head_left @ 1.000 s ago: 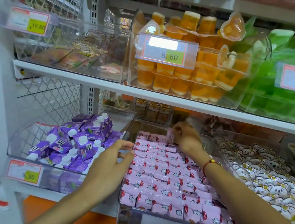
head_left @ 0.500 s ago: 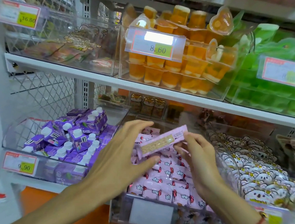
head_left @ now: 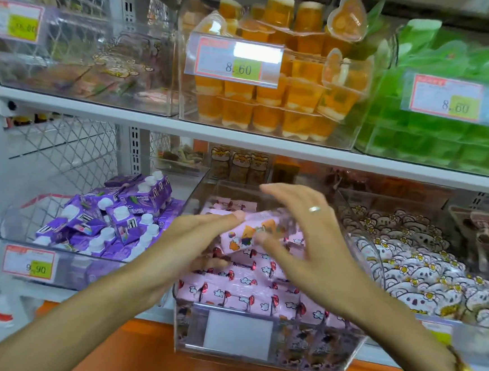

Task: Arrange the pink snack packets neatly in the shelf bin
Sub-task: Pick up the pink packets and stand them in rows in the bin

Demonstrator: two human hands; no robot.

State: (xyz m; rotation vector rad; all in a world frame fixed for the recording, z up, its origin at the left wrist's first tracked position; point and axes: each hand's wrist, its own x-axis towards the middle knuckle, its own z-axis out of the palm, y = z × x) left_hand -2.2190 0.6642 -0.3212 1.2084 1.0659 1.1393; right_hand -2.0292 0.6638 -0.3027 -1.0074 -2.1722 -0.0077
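Note:
A clear shelf bin [head_left: 256, 359] on the lower shelf holds rows of pink snack packets [head_left: 246, 296] with red and white print. One loose pink snack packet [head_left: 248, 238] is held tilted just above the rows, its printed face towards me. My left hand [head_left: 185, 248] pinches its left end, fingers stretched over it and the thumb below. My right hand [head_left: 306, 243] holds its right end with the thumb, its fingers spread and arched over the top. Motion blur hides the packet's right end.
A bin of purple drink cartons [head_left: 111, 221] stands to the left, and a bin of white bear-face packets [head_left: 423, 272] to the right. The white upper shelf [head_left: 241, 141] overhangs the bins and carries orange jelly cups [head_left: 273, 99] and green packs [head_left: 446, 136].
My right hand lifted one packet from the back of the bin and my left hand joined it. The packet has since been turned and brought lower over the rows.

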